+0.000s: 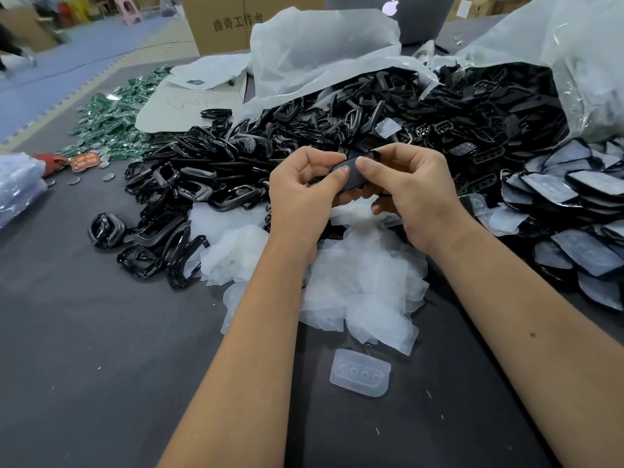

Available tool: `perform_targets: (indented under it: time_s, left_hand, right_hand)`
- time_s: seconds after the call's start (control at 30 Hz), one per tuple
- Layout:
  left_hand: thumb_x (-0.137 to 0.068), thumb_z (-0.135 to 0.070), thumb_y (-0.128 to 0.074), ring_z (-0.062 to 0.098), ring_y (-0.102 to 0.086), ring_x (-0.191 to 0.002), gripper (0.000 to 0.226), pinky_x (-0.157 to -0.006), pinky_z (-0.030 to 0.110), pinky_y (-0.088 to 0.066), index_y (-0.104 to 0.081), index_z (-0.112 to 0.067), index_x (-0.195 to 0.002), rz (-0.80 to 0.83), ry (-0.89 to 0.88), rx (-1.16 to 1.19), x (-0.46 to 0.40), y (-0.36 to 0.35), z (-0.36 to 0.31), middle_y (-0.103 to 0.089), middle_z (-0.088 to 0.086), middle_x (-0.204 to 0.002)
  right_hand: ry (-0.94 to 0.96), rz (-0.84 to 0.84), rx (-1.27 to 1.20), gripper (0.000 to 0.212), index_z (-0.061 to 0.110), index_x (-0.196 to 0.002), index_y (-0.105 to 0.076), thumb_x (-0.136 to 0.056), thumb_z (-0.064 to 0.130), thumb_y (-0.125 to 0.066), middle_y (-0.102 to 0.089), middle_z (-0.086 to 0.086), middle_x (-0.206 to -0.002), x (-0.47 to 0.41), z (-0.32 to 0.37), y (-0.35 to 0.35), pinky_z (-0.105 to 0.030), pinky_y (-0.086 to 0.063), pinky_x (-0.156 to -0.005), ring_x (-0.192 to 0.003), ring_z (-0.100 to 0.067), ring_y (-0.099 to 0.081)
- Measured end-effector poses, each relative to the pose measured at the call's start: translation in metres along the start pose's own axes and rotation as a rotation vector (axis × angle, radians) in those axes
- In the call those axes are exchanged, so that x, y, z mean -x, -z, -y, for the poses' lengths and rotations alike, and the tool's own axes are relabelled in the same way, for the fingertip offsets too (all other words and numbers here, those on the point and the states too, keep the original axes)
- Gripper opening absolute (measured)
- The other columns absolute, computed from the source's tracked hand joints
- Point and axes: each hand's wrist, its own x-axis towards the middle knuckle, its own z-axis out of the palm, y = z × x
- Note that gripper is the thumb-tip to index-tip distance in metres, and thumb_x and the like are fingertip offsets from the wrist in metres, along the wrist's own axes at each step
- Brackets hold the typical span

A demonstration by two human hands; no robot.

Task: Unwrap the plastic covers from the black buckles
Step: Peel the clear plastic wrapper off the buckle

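Black buckle [351, 175] pinched by left hand [304, 194], right hand [405, 194]; box [236, 21] reads 曲奇工作台.

Green circuit boards [111, 116] heaped far to my left; cardboard box [223, 21] beyond; laptop [418, 15] behind the bags.

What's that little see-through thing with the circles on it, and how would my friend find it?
Start at the big heap of crumpled clear plastic covers on the dark table, below the two hands. Just nearer the person, between the forearms, lies one clear cover alone. Unlike the crumpled heap, it lies flat and shows four round bumps in a row.
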Motion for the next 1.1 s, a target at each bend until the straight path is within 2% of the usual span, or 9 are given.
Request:
perform_targets:
  time_s: [0.23, 0.47, 0.6, 0.7, 0.83, 0.97, 1.03, 1.1]
  left_hand:
    - [-0.089, 0.008, -0.072, 0.018, -0.075, -0.071, 0.015, -0.064, 0.026, -0.059, -0.069, -0.006, -0.089, 0.010, -0.010, 0.003, 0.0014, -0.0010, -0.0013, -0.072, 0.006, -0.075]
    - [-0.088, 0.008, -0.073, 0.019, -0.075, -0.061, 0.015, -0.058, 0.018, -0.055, -0.069, -0.005, -0.093, 0.014, -0.029, -0.061, 0.0006, -0.0020, -0.0008, -0.074, -0.005, -0.071]
    - [-0.087, 0.011, -0.073, 0.020, -0.075, -0.060, 0.020, -0.057, 0.020, -0.057, -0.070, -0.008, -0.089, -0.021, -0.038, -0.139, 0.0016, -0.0024, 0.0031, -0.074, -0.005, -0.071]
    - [-0.085, 0.010, -0.073, 0.017, -0.074, -0.060, 0.024, -0.058, 0.024, -0.059, -0.072, -0.013, -0.087, -0.032, -0.028, -0.176, 0.0016, 0.0004, 0.0044, -0.074, -0.008, -0.072]
    - [-0.084, 0.008, -0.074, 0.020, -0.073, -0.059, 0.023, -0.062, 0.035, -0.064, -0.073, -0.014, -0.085, -0.040, -0.016, -0.208, 0.0013, 0.0008, 0.0067, -0.075, -0.006, -0.074]
    - [-0.085, 0.010, -0.073, 0.020, -0.073, -0.057, 0.024, -0.058, 0.031, -0.061, -0.073, -0.014, -0.084, -0.071, 0.011, -0.178, 0.0005, 0.0027, 0.0071, -0.074, -0.005, -0.073]
    - [-0.085, 0.011, -0.072, 0.022, -0.073, -0.058, 0.024, -0.057, 0.025, -0.058, -0.073, -0.013, -0.084, -0.083, 0.026, -0.134, 0.0000, 0.0034, 0.0067, -0.074, 0.002, -0.077]
    - [-0.086, 0.012, -0.072, 0.024, -0.075, -0.063, 0.023, -0.058, 0.022, -0.057, -0.072, -0.010, -0.085, -0.079, 0.027, -0.100, -0.0004, 0.0029, 0.0057, -0.074, 0.010, -0.082]
  right_hand:
    - [-0.076, 0.023, -0.100, 0.007, 0.006, -0.091, -0.074, -0.092, 0.012, -0.077, -0.072, -0.009, -0.078, -0.0007, 0.0028, 0.0022, -0.023, -0.047, -0.046, -0.059, -0.014, -0.064]
    - [-0.010, 0.000, 0.009, 0.009, 0.002, -0.089, -0.075, -0.096, 0.008, -0.073, -0.069, -0.010, -0.072, -0.0027, 0.0022, 0.0038, -0.025, -0.050, -0.046, -0.054, -0.016, -0.060]
    - [0.103, -0.007, 0.320, 0.018, 0.010, -0.084, -0.076, -0.100, 0.009, -0.067, -0.070, -0.007, -0.064, -0.0030, -0.0022, 0.0055, -0.029, -0.054, -0.045, -0.050, -0.019, -0.066]
    - [0.118, -0.007, 0.427, 0.022, 0.010, -0.083, -0.076, -0.101, 0.010, -0.063, -0.071, -0.007, -0.062, -0.0040, -0.0038, 0.0068, -0.030, -0.054, -0.043, -0.048, -0.021, -0.067]
    - [0.187, -0.011, 0.606, 0.026, 0.007, -0.083, -0.074, -0.102, 0.008, -0.056, -0.069, -0.003, -0.061, -0.0025, -0.0035, 0.0063, -0.032, -0.055, -0.039, -0.042, -0.017, -0.065]
    - [0.242, 0.009, 0.645, 0.030, 0.003, -0.084, -0.072, -0.104, 0.008, -0.050, -0.069, -0.004, -0.064, 0.0002, -0.0032, 0.0048, -0.028, -0.050, -0.040, -0.040, -0.015, -0.061]
    - [0.285, 0.008, 0.642, 0.028, 0.005, -0.083, -0.074, -0.103, 0.015, -0.056, -0.070, -0.001, -0.065, 0.0001, -0.0030, 0.0045, -0.028, -0.049, -0.048, -0.045, -0.013, -0.062]
    - [0.304, 0.002, 0.628, 0.019, 0.010, -0.086, -0.077, -0.097, 0.024, -0.070, -0.072, 0.000, -0.067, 0.0000, -0.0031, 0.0040, -0.027, -0.050, -0.055, -0.053, -0.012, -0.063]
